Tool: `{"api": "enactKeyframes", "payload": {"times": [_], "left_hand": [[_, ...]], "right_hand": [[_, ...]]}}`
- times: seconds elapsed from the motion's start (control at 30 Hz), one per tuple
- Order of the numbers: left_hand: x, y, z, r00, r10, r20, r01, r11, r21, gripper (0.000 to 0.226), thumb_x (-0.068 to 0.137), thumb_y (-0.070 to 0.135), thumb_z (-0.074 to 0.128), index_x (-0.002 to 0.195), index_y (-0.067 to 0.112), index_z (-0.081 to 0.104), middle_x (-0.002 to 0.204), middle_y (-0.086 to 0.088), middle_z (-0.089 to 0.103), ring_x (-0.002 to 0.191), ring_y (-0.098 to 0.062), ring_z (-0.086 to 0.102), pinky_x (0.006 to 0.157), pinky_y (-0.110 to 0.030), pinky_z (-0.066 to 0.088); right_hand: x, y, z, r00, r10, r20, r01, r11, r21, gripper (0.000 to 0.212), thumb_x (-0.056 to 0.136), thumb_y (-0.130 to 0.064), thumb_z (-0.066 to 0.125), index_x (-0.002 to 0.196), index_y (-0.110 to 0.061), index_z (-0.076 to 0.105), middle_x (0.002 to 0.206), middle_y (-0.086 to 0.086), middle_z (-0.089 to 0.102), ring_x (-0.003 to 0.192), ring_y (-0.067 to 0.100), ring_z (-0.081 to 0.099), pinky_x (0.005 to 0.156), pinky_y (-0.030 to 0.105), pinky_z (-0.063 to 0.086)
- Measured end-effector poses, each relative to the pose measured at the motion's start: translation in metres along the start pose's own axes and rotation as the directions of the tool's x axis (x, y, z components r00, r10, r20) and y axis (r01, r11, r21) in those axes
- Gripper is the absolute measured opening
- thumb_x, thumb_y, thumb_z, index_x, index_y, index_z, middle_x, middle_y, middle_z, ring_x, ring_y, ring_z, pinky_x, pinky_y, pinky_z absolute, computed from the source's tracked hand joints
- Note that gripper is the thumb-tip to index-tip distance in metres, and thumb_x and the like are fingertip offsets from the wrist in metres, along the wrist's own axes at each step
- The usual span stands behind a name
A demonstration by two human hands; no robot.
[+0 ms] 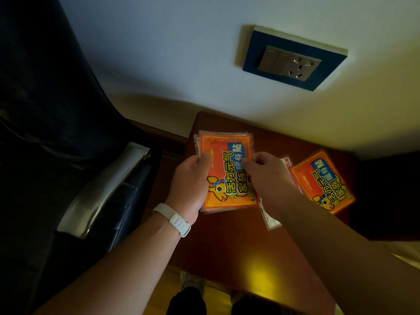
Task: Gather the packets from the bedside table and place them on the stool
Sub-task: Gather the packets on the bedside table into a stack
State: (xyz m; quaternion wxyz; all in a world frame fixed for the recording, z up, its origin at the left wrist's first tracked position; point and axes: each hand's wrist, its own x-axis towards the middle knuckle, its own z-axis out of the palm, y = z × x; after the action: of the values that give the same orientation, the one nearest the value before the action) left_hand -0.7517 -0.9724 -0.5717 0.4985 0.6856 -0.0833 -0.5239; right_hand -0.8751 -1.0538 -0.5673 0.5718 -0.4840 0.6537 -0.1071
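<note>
A stack of orange packets (pixel 227 169) with blue and yellow print is held above the dark red bedside table (pixel 227 242). My left hand (pixel 191 185) grips the stack's left edge, thumb on top. My right hand (pixel 263 171) pinches its right side. More packets lie on the table to the right: an orange one (pixel 322 183) face up on top, and a pale one (pixel 270 217) partly hidden under my right forearm. No stool is in view.
A dark chair with a silver armrest (pixel 100 192) stands close to the table's left side. A wall socket panel (pixel 293 57) sits on the white wall behind. My shoes (pixel 188 301) show on the yellowish floor below the table's front edge.
</note>
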Motion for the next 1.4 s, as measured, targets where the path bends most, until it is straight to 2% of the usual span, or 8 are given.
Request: {"api": "enactKeyframes", "payload": {"times": [0.1, 0.23, 0.37, 0.5, 0.67, 0.9, 1.0, 1.4], "left_hand": [[-0.001, -0.001, 0.004, 0.998, 0.038, 0.048, -0.039, 0.999, 0.030, 0.023, 0.091, 0.029, 0.064, 0.108, 0.014, 0.068, 0.100, -0.012, 0.077, 0.090, -0.031, 0.075, 0.085, -0.058, 0.057], [-0.002, -0.004, 0.006, 0.998, 0.034, 0.048, -0.036, 0.999, 0.036, 0.018, 0.093, 0.013, 0.061, 0.110, 0.014, 0.067, 0.104, -0.013, 0.076, 0.092, -0.031, 0.074, 0.085, -0.058, 0.057], [-0.002, -0.003, 0.002, 1.000, 0.017, 0.024, -0.018, 0.998, 0.055, 0.020, 0.093, 0.015, 0.061, 0.113, 0.014, 0.066, 0.105, -0.012, 0.076, 0.093, -0.031, 0.074, 0.085, -0.059, 0.056], [-0.004, 0.004, 0.000, 1.000, -0.005, 0.001, 0.005, 0.999, 0.048, 0.019, 0.094, 0.014, 0.060, 0.112, 0.014, 0.066, 0.105, -0.012, 0.076, 0.092, -0.029, 0.074, 0.084, -0.057, 0.058], [0.001, 0.010, 0.009, 1.000, -0.008, 0.016, 0.007, 0.996, 0.087, 0.018, 0.094, 0.015, 0.061, 0.111, 0.014, 0.067, 0.104, -0.012, 0.076, 0.090, -0.028, 0.075, 0.082, -0.055, 0.059], [0.007, 0.003, 0.016, 0.998, -0.036, 0.048, 0.031, 0.995, 0.096, 0.019, 0.094, 0.010, 0.059, 0.112, 0.010, 0.067, 0.103, -0.013, 0.076, 0.089, -0.028, 0.075, 0.075, -0.045, 0.061], [0.008, -0.002, 0.014, 0.997, -0.060, 0.042, 0.055, 0.992, 0.115, 0.020, 0.094, 0.011, 0.059, 0.112, 0.011, 0.067, 0.103, -0.013, 0.076, 0.090, -0.029, 0.075, 0.079, -0.050, 0.060], [0.007, -0.005, 0.012, 0.996, -0.079, 0.041, 0.073, 0.988, 0.135, 0.019, 0.095, 0.012, 0.059, 0.112, 0.012, 0.067, 0.103, -0.011, 0.077, 0.091, -0.028, 0.075, 0.084, -0.054, 0.058]], "right_hand": [[-0.002, 0.002, -0.002, 1.000, -0.025, -0.004, 0.025, 1.000, 0.010, 0.011, 0.086, -0.030, 0.066, 0.079, -0.021, 0.065, 0.076, 0.000, 0.073, 0.069, 0.020, 0.070, 0.069, 0.045, 0.059], [-0.003, 0.006, -0.007, 0.999, -0.052, -0.006, 0.052, 0.998, -0.030, 0.015, 0.088, -0.033, 0.062, 0.081, -0.020, 0.064, 0.072, -0.004, 0.071, 0.063, 0.013, 0.066, 0.058, 0.031, 0.052], [-0.005, 0.017, -0.022, 0.996, -0.085, 0.035, 0.091, 0.971, -0.219, 0.015, 0.089, -0.034, 0.057, 0.084, -0.022, 0.063, 0.079, -0.001, 0.069, 0.072, 0.019, 0.066, 0.065, 0.037, 0.054], [-0.010, 0.036, -0.049, 0.996, -0.090, 0.025, 0.087, 0.802, -0.590, 0.022, 0.087, -0.029, 0.056, 0.106, -0.017, 0.058, 0.105, 0.008, 0.062, 0.088, 0.024, 0.060, 0.075, 0.035, 0.049], [-0.013, 0.053, -0.065, 0.993, -0.020, -0.115, -0.072, 0.668, -0.740, 0.056, 0.084, -0.035, 0.061, 0.129, -0.012, 0.039, 0.128, 0.015, 0.042, 0.114, 0.035, 0.046, 0.084, 0.044, 0.045], [-0.011, 0.073, -0.048, 0.972, -0.042, -0.231, -0.156, 0.620, -0.769, 0.093, 0.063, -0.062, 0.075, 0.130, -0.014, 0.031, 0.127, 0.014, 0.034, 0.120, 0.035, 0.037, 0.086, 0.052, 0.047], [-0.009, 0.074, -0.040, 0.959, -0.030, -0.282, -0.197, 0.645, -0.738, 0.100, 0.057, -0.065, 0.077, 0.130, -0.016, 0.027, 0.127, 0.012, 0.033, 0.120, 0.034, 0.035, 0.086, 0.053, 0.047], [-0.010, 0.064, -0.032, 0.975, -0.094, -0.201, -0.103, 0.611, -0.785, 0.086, 0.071, -0.055, 0.073, 0.128, -0.005, 0.032, 0.128, 0.016, 0.038, 0.120, 0.032, 0.040, 0.089, 0.042, 0.047]]}}
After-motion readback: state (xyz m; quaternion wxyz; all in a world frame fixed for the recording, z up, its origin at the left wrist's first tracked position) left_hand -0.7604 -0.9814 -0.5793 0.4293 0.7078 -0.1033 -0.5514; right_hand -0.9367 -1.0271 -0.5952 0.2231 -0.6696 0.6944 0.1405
